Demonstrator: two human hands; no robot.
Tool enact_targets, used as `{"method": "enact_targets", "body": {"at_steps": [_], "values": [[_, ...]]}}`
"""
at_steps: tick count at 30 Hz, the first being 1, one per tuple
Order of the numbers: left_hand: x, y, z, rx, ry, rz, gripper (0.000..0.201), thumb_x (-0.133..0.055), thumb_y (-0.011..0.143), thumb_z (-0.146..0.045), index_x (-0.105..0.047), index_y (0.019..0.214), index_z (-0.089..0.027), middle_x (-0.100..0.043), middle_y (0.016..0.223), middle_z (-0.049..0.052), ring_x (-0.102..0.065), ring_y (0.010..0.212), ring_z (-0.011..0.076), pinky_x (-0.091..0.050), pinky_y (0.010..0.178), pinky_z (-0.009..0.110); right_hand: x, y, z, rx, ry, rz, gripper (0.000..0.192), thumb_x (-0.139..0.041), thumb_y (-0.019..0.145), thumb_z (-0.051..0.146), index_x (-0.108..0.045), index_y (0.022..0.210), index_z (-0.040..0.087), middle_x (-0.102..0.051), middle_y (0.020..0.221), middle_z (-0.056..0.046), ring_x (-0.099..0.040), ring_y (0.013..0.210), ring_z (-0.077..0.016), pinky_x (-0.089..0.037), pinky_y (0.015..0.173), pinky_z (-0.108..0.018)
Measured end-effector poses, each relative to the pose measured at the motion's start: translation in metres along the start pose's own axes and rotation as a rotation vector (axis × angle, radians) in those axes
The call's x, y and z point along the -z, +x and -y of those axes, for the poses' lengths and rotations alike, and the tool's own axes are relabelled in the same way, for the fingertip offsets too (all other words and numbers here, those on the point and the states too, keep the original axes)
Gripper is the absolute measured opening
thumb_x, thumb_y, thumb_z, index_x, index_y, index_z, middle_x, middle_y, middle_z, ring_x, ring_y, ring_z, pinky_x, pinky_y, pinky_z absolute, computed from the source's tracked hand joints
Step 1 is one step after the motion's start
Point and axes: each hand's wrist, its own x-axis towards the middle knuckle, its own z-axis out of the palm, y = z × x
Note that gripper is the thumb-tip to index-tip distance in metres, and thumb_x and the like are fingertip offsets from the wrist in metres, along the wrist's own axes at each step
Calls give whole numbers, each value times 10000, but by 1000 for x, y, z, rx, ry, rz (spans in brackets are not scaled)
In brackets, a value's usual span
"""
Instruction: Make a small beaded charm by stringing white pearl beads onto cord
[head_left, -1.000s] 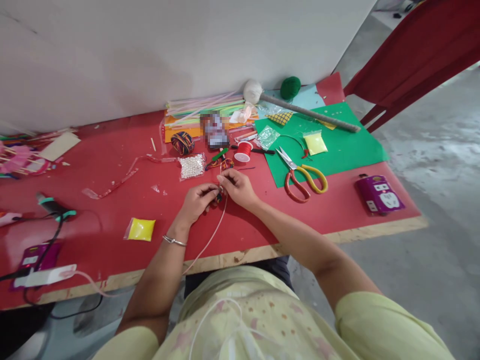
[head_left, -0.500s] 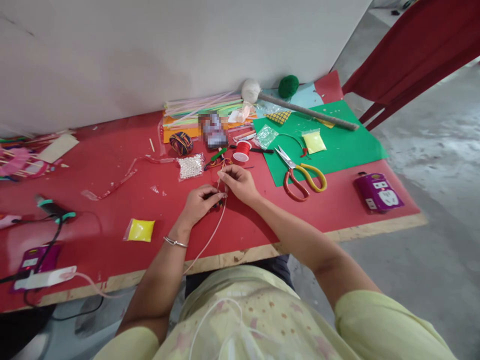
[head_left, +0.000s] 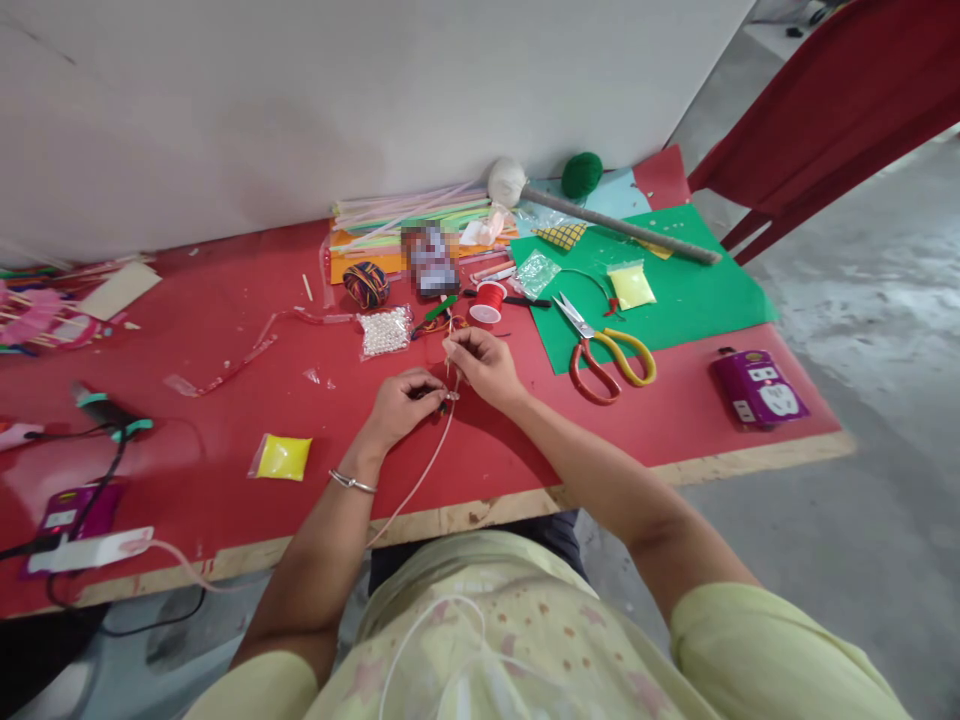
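My left hand [head_left: 405,408] is closed in a pinch above the red tabletop, with a few small white pearl-like beads [head_left: 452,396] showing at its thumb tip. Most of what it holds is hidden under the fingers. My right hand [head_left: 484,365], just beyond and to the right, pinches a thin pale thread [head_left: 449,366] that runs toward the beads. A packet of white beads [head_left: 385,331] lies left of the hands. Beyond them are a spool of red thread [head_left: 488,302], multicoloured thread [head_left: 431,326] and a green-handled tool [head_left: 444,306].
Scissors [head_left: 604,350] lie partly on a green sheet [head_left: 697,295] at the right. A purple socket box [head_left: 761,388] stands near the right edge. A yellow packet [head_left: 282,458], cutters [head_left: 112,415] and cables are at the left. A pale cable [head_left: 420,478] crosses the front edge.
My hands have shifted slightly to the right, and the white beads show more clearly at the left thumb. The view has moved a little; the table things lie as before.
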Motion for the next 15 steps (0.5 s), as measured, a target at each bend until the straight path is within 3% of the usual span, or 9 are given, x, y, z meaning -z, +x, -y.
{"method": "enact_targets", "body": {"at_steps": [5,8,10,15], "values": [[0,0,3,-7,51,2,102,-718,817,-268,-776,810,-184,-689,760,41,-622,659,149,-470,631,261,3,7,1,-132,210,-23,401,-744,807,568,-589,856,201,-569,655,56,-430,454,-49,-335,403,-195],[-2,0,2,-28,74,-53,143,-722,833,-312,-778,776,-194,-688,779,37,-636,730,153,-490,695,259,13,13,3,-104,152,-38,374,-700,844,562,-596,865,204,-555,654,54,-446,463,-62,-341,426,-208],[-2,0,1,-13,54,-94,186,-717,850,-350,-775,761,-196,-678,779,34,-629,719,144,-488,665,245,23,14,4,-2,-61,-53,322,-642,898,516,-621,870,196,-565,649,41,-465,491,-76,-361,482,-224],[-3,-5,-2,88,-80,-141,266,-700,866,-437,-759,818,-182,-668,770,21,-546,511,93,-414,439,218,47,10,10,274,-929,21,185,-587,915,307,-716,904,175,-719,848,-56,-597,719,-147,-374,656,-277]]}}
